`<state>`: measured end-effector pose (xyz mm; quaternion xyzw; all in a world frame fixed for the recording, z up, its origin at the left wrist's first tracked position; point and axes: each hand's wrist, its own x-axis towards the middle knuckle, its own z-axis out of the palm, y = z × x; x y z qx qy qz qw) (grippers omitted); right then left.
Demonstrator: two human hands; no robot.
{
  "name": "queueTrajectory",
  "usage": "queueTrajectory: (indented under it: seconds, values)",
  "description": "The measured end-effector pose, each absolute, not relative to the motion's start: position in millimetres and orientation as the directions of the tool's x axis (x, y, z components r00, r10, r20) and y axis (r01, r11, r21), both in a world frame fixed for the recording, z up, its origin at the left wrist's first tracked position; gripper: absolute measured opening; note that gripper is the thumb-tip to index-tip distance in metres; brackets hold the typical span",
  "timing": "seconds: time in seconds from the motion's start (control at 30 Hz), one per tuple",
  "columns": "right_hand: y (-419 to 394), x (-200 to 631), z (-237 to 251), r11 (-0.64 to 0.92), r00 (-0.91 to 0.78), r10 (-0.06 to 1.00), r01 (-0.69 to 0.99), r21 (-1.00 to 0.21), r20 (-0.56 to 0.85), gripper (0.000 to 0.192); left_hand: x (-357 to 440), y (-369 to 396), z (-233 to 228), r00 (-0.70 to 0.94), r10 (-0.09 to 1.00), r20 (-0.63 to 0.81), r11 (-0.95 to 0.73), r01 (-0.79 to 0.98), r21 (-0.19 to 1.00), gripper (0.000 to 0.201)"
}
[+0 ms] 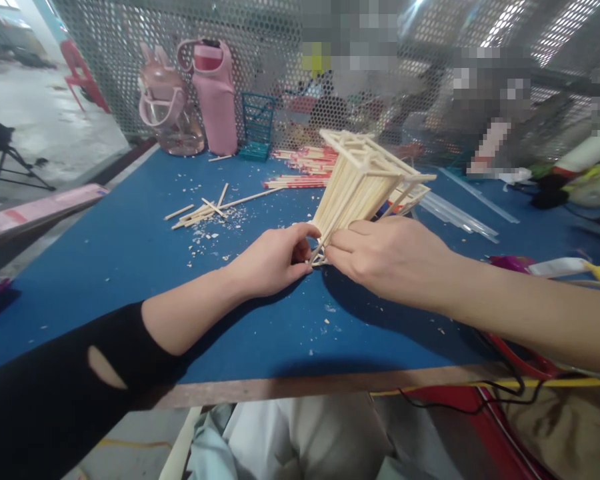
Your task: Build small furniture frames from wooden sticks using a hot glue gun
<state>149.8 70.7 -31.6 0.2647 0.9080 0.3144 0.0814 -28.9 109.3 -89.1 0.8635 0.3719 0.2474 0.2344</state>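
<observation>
Left edge: a pink board (40, 208) is lying just off the table (130, 267), beside its left edge.
Back left corner: a pink jug (163, 107) and a pink bottle (215, 93) are standing against the mesh wall (110, 40), with a small teal rack (257, 125) just beside them.
Left of middle: loose sticks (205, 212) and crumbs are lying scattered on the blue top.
Left hand (275, 260): it is curling nearly closed, fingertips pinching the low end of the stick frame (360, 183).
Stick frame: it is tilting up from the middle of the table, its low end resting on the top between both hands.
Handling: it is looking light, stiff and brittle at the joints; the bunched low end seems the safest hold.
Right hand (390, 260): it is closing over the same low end, fingers pressing a stick.
Right side: clear tubes (455, 217) and red-tipped sticks (305, 163) are lying behind the frame.
Open room: the near edge is offering bare blue top; the right corner is crowding with cables.
</observation>
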Motion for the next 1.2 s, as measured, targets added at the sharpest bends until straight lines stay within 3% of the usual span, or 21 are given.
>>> queueTrajectory:
  seconds: [0.4,0.83,1.03,1.2]
  values:
    - [72,147,-31,0.689,-0.848,0.529,0.419,0.591,-0.016,0.03,-28,108,-88,0.604,0.759,0.245,-0.615,0.539,0.576,0.038]
    - [72,143,-30,0.696,-0.803,0.593,0.478,0.535,-0.054,0.028,-28,108,-88,0.602,0.762,0.239,-0.611,0.543,0.576,0.039]
    - [71,144,-33,0.695,-0.793,0.608,0.549,0.464,0.028,0.027,-23,101,-90,0.579,0.755,0.309,-0.625,0.491,0.607,0.066]
    - [73,147,-37,0.673,-0.777,0.614,0.606,0.424,0.136,0.024,-12,95,-90,0.481,0.795,0.369,-0.585,0.452,0.673,0.073]
